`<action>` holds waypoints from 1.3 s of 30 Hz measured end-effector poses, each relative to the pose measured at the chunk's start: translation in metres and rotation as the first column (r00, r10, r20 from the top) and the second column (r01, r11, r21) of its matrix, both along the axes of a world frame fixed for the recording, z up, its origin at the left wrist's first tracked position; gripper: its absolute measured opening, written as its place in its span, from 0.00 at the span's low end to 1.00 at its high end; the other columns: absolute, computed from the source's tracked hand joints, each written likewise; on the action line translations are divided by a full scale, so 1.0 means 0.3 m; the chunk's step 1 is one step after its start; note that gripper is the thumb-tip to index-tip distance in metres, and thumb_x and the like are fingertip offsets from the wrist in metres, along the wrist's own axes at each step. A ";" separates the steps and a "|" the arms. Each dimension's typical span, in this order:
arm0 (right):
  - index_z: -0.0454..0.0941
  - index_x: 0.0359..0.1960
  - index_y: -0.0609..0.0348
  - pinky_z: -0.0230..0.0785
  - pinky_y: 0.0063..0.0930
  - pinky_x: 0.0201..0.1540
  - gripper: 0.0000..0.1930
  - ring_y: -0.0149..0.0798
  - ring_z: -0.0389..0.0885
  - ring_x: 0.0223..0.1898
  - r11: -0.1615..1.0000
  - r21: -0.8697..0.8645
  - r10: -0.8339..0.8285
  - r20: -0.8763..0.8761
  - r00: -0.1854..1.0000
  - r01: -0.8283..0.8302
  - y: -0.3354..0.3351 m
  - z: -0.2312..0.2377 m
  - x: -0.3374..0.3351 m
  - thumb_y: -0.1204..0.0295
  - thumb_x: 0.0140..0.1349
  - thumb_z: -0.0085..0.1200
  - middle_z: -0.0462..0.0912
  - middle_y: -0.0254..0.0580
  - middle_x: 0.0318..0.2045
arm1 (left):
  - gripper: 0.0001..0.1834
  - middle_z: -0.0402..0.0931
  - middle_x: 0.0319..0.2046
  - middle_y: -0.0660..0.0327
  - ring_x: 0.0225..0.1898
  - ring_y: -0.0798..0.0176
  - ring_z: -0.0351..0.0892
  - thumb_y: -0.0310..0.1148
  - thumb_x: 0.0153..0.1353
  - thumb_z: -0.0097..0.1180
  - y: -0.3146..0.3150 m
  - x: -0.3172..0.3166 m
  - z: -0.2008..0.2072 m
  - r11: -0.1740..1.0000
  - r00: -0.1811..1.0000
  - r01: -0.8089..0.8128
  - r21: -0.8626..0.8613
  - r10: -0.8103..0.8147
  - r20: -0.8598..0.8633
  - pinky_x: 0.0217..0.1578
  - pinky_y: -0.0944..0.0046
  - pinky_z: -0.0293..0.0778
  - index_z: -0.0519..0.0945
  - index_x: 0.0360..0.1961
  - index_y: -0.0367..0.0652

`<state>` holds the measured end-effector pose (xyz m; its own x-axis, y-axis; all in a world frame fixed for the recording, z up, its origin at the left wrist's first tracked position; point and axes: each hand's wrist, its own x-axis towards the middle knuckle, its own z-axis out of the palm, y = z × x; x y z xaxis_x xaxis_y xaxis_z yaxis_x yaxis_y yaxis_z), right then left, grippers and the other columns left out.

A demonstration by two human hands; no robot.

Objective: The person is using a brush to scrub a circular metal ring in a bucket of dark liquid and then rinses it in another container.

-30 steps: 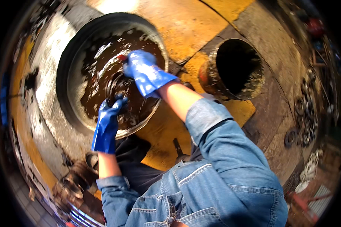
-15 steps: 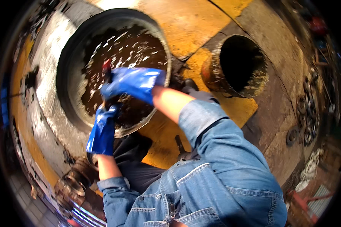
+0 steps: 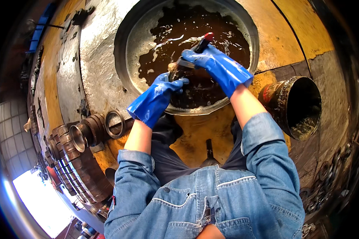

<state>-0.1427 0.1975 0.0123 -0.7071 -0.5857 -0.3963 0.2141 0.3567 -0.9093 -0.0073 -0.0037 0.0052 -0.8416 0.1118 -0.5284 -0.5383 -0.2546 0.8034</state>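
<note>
Both my hands wear blue rubber gloves and work above a large round basin of dark brown, foamy liquid. My right hand is closed around a paintbrush with a black handle and a red end. The brush tilts, its pale bristles pointing left and down toward my other hand. My left hand is closed on a dark, wet part, mostly hidden by the glove and brush, so its kind cannot be made out. Bristles and part appear to touch.
A grimy metal bucket lies tilted at the right, its dark mouth facing me. Several rusty metal rings are stacked at the left, with a single ring beside them. More rings lie at the lower right. A dark bar stands between my legs.
The view has swung, so basin and hands appear farther right and higher. The brush handle, nearly upright before, now leans to the right. Both hands keep their hold.
</note>
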 end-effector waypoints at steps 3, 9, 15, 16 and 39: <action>0.89 0.47 0.62 0.74 0.27 0.50 0.26 0.35 0.85 0.41 0.992 -0.092 -0.090 -0.087 0.992 0.082 0.052 -0.021 0.011 0.48 0.67 0.64 0.91 0.41 0.41 | 0.26 0.88 0.50 0.56 0.50 0.61 0.88 0.23 0.65 0.64 0.008 0.010 0.017 0.999 0.999 0.005 -0.047 -0.004 0.034 0.44 0.65 0.81 0.78 0.65 0.35; 0.91 0.41 0.55 0.76 0.35 0.51 0.22 0.41 0.86 0.42 0.991 -0.082 0.100 -0.109 0.989 -0.109 -0.031 0.164 0.082 0.50 0.64 0.57 0.91 0.43 0.37 | 0.24 0.88 0.49 0.55 0.44 0.63 0.87 0.26 0.66 0.66 -0.012 0.005 -0.020 0.999 0.999 0.030 -0.011 -0.030 -0.021 0.42 0.66 0.81 0.80 0.63 0.36; 0.86 0.44 0.61 0.76 0.40 0.50 0.27 0.47 0.86 0.41 0.974 0.164 -0.127 -0.178 0.976 0.157 0.053 0.019 0.021 0.47 0.60 0.59 0.88 0.51 0.38 | 0.22 0.89 0.43 0.54 0.35 0.66 0.83 0.35 0.70 0.66 0.042 -0.008 0.014 0.983 0.995 0.077 -0.168 -0.064 0.081 0.38 0.66 0.79 0.82 0.61 0.36; 0.86 0.45 0.62 0.76 0.40 0.51 0.27 0.48 0.87 0.43 0.938 0.307 -0.111 -0.178 0.978 0.162 0.063 0.004 -0.003 0.48 0.60 0.60 0.89 0.53 0.40 | 0.22 0.89 0.42 0.54 0.34 0.66 0.83 0.37 0.71 0.64 0.055 -0.021 0.012 0.991 0.992 0.076 -0.114 -0.064 0.112 0.37 0.66 0.79 0.82 0.60 0.35; 0.89 0.40 0.59 0.74 0.30 0.51 0.19 0.34 0.85 0.40 0.990 -0.138 0.024 -0.012 1.000 -0.025 0.004 0.131 0.055 0.54 0.67 0.60 0.90 0.39 0.36 | 0.17 0.87 0.42 0.60 0.38 0.69 0.81 0.35 0.71 0.65 0.011 0.016 0.000 0.999 0.990 -0.052 0.002 0.051 -0.132 0.44 0.68 0.75 0.84 0.55 0.37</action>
<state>-0.1262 0.1987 0.0517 -0.6955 -0.6515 -0.3029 0.1968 0.2326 -0.9524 -0.0025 -0.0003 0.0052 -0.9084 0.0657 -0.4129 -0.4141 -0.2781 0.8667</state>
